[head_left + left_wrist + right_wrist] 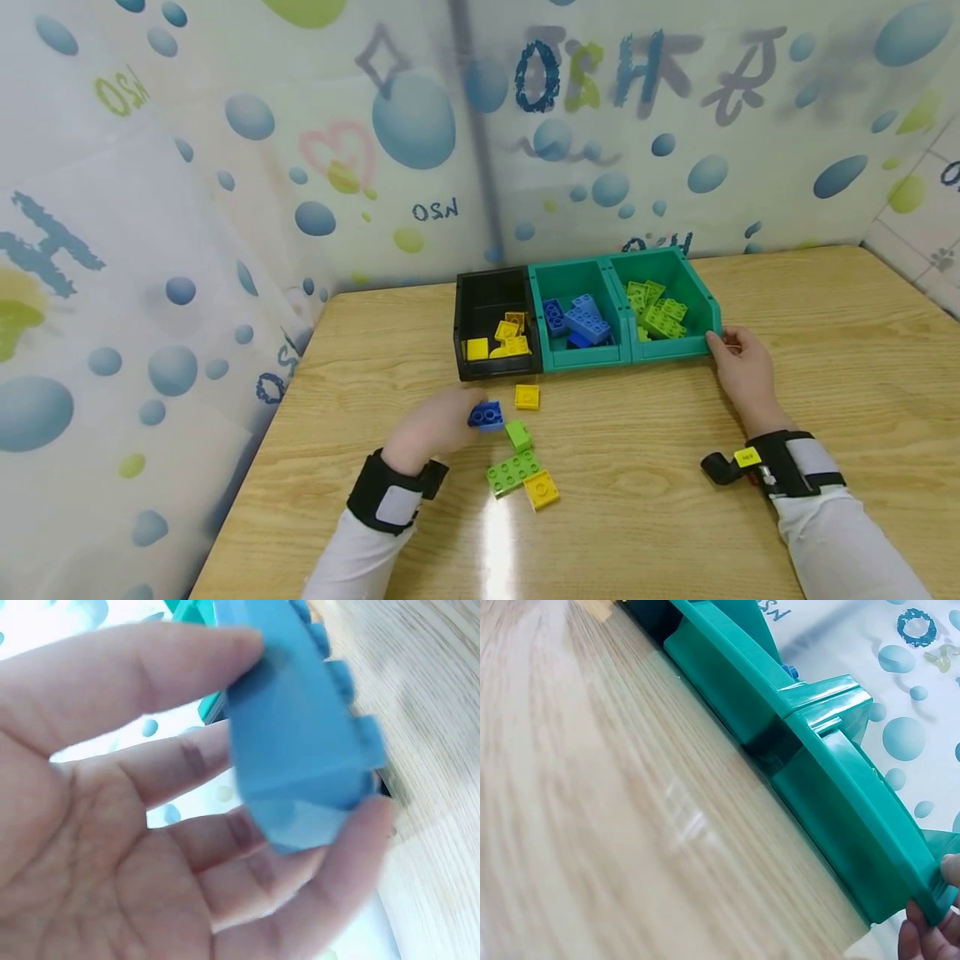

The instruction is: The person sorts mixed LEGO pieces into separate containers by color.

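Observation:
My left hand [437,423] holds a blue toy building brick [487,416] between thumb and fingers, over the table left of the loose bricks. The left wrist view shows the brick's [292,727] smooth side and studs close up. At the front right corner of the right-hand green bin [675,349], my right hand [744,371] grips the rim, with thumb and fingertips on either side of the wall [855,825]. Close to the left hand lie a yellow brick [527,397], a small green brick [518,435], a longer green brick [513,472] and another yellow brick [542,489].
Three bins stand side by side near the back wall. The black bin [497,372] contains yellow bricks [517,344], the middle green bin [587,358] blue bricks [587,323], and the right one green bricks [663,318]. A patterned sheet [420,217] hangs behind the wooden table [637,483].

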`<state>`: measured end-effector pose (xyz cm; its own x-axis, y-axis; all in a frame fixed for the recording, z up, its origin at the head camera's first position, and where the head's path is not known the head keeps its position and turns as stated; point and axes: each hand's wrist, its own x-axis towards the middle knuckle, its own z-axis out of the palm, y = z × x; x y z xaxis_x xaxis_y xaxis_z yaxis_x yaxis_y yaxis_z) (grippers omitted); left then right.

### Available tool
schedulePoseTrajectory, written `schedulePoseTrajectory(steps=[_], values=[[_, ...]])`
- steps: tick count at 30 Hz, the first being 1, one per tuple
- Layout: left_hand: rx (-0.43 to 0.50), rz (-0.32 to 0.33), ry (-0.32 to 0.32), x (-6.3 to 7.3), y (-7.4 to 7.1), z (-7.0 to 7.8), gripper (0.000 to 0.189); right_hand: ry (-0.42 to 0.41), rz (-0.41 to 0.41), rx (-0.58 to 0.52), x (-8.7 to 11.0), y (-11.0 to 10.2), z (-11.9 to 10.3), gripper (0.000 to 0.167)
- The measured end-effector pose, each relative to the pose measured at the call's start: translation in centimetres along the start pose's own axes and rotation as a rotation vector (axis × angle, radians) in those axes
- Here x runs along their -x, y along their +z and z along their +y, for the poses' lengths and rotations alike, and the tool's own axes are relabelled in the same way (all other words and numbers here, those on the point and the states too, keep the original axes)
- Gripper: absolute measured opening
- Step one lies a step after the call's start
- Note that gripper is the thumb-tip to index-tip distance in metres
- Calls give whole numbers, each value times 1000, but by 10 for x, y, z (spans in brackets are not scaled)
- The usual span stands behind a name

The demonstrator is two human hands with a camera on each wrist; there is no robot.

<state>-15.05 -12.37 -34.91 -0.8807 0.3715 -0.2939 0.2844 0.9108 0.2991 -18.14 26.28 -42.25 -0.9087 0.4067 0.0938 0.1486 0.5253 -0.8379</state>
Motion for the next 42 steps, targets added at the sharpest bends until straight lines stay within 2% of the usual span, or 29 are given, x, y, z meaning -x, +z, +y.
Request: schedulePoseTrajectory(steps=[4, 12, 16, 19, 23, 26, 33, 37, 42], values=[[27, 73, 46, -1, -1, 3, 36, 2, -9, 0, 0, -1, 2, 53], [184, 361, 193, -7, -4, 16, 40, -3, -2, -8, 0, -1, -1, 53], [220, 440, 219, -12, -5, 20, 40, 4, -1, -17, 0, 1, -2, 52], [232, 450, 210, -19, -5, 23, 40, 15, -5, -19, -1, 3, -2, 52], [217, 427, 198, -32, -8, 30, 41, 19, -12, -24, 0, 3, -2, 52], [221, 419, 215, -42, -11, 38, 42, 24, -14, -27, 0, 3, -3, 52], [217, 475, 249, -65, -17, 55, 39, 35, -15, -26, 0, 3, -3, 52], [134, 475, 276, -78, -19, 63, 34, 28, -19, -30, 0, 1, -4, 53], [-3, 417, 315, -91, -20, 70, 33, 27, -15, -32, 1, 0, -4, 52]])
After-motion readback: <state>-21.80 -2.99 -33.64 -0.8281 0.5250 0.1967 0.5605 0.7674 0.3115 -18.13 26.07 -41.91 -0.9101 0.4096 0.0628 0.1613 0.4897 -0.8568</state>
